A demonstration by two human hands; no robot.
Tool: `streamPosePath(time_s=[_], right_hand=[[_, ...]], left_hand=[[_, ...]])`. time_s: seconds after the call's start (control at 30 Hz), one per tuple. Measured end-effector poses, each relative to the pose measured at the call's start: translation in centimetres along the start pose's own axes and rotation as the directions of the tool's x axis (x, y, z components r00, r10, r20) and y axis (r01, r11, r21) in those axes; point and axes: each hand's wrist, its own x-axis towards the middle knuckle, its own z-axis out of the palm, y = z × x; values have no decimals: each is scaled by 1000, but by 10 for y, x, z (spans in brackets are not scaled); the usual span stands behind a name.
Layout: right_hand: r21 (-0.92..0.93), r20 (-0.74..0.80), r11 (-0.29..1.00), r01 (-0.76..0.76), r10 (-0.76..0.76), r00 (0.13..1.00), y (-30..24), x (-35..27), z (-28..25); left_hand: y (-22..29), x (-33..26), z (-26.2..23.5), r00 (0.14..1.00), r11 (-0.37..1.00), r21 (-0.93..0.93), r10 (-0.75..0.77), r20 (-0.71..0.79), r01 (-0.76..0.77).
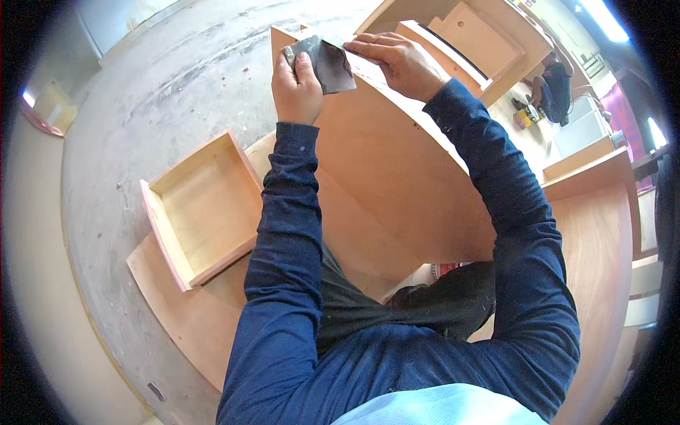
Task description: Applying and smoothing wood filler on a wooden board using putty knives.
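At the top edge of the upright wooden panel [397, 163], the left hand [296, 85] pinches a dark sandpaper sheet [327, 62] while the right hand [397, 60] presses flat beside it, so steady, even strokes along the edge look wisest.

Bright, even daylight fills the view, with blown-out white patches at about one o'clock near the ceiling light [603, 18] and a paler glare over the concrete floor [142, 92] toward eleven o'clock. Shadows are soft and short, darkest under the torso at six o'clock, and the wooden panel [397, 170] at centre is sharp. The fisheye bends straight edges toward the rim, and a black vignette rings the frame, widest at three and nine o'clock.
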Motion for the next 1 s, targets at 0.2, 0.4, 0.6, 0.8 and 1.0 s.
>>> streamPosePath(time_s=[0.2,0.4,0.6,0.8,1.0], right_hand=[[75,303,995,72,-92,948,-20,6,13],[-223,250,971,-82,138,958,7,28,66],[-622,173,773,-123,289,942,21,37,139],[-774,3,599,-207,330,944,25,27,186],[-698,223,716,-18,241,944,-22,30,172]], left_hand=[[-10,15,-23,925,995,87,-16,-379,53],[-27,31,-35,694,935,-354,-271,-666,25],[-31,33,-28,725,929,-369,-239,-646,-22],[-24,39,-14,759,869,-490,-274,-591,-69],[-16,36,-26,736,812,-584,-391,-553,-8]])
